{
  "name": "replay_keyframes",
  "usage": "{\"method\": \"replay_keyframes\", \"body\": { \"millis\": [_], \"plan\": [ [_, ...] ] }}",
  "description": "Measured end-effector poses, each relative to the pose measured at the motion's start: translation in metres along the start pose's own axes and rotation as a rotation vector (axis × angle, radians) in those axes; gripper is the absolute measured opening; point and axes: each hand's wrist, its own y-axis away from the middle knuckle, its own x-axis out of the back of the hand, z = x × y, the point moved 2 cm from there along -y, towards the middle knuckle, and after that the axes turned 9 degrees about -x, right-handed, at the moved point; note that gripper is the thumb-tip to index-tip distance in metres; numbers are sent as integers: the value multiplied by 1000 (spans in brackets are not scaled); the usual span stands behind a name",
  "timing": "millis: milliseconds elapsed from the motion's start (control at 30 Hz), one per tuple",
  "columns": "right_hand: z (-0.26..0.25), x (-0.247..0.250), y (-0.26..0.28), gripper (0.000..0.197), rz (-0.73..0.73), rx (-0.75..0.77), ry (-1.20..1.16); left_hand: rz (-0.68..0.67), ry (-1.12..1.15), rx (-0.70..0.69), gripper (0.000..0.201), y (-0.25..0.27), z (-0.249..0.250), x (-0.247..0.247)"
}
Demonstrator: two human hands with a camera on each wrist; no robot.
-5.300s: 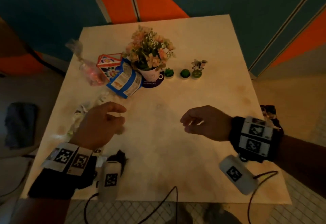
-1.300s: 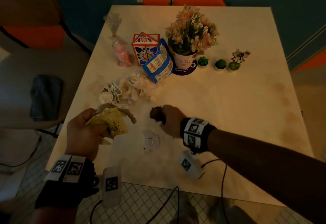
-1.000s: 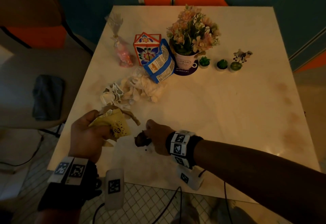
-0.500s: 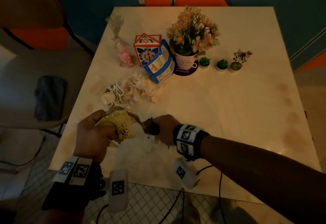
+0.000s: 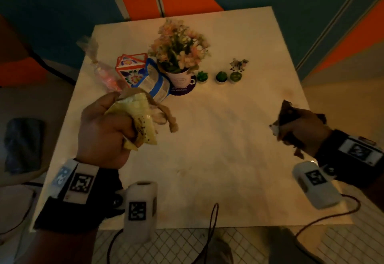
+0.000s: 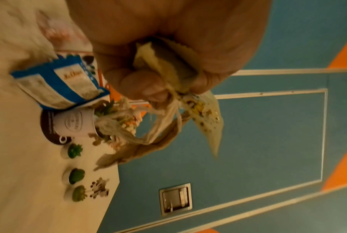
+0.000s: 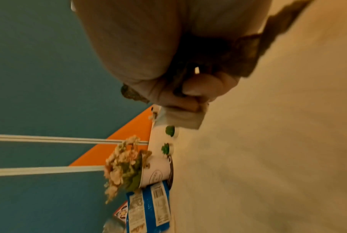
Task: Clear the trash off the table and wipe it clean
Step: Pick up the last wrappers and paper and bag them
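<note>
The left hand (image 5: 104, 130) is clenched around a bundle of trash, a yellow wrapper (image 5: 141, 122) bunched in the fingers with twisted brown paper (image 5: 166, 118) trailing out past the thumb, all of it held up above the left part of the worktop (image 5: 218, 149). In the left wrist view the yellow wrapper (image 6: 200, 113) is seen squeezed between curled fingers (image 6: 132, 82). Over on the right, the right hand (image 5: 301, 130) is closed on a dark brown wrapper (image 5: 288, 114), its crumpled ends sticking out on both sides of the fist, just at the worktop's right edge. Further back, a blue snack packet (image 5: 158, 85) is leaned against a white flower pot (image 5: 180, 76), with a patterned carton (image 5: 131, 70) and a clear bag of pink sweets (image 5: 104, 72) to its left. Three small green plants (image 5: 221, 76) are lined up to the pot's right, beside a tiny figurine (image 5: 239, 64). Faint brownish stains are visible on the pale surface.
</note>
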Motion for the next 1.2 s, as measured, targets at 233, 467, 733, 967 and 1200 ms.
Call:
{"method": "replay_keyframes", "body": {
  "millis": [233, 467, 733, 967, 1200],
  "plan": [
    [14, 2, 23, 38, -275, 89, 175, 71, -50, 38, 54, -6, -18, -66],
    [8, -125, 20, 39, -501, 112, 581, 44, -24, -3, 52, 13, -20, -40],
    [9, -216, 20, 37, -537, 123, 650, 127, -20, 70, 60, 26, -25, 29],
    [5, -234, 25, 56, -589, 259, 888, 170, 8, 58, 51, 37, -22, 46],
    [12, -241, 28, 53, -624, 368, 1114, 169, -19, 82, 55, 37, -27, 49]
  ]
}}
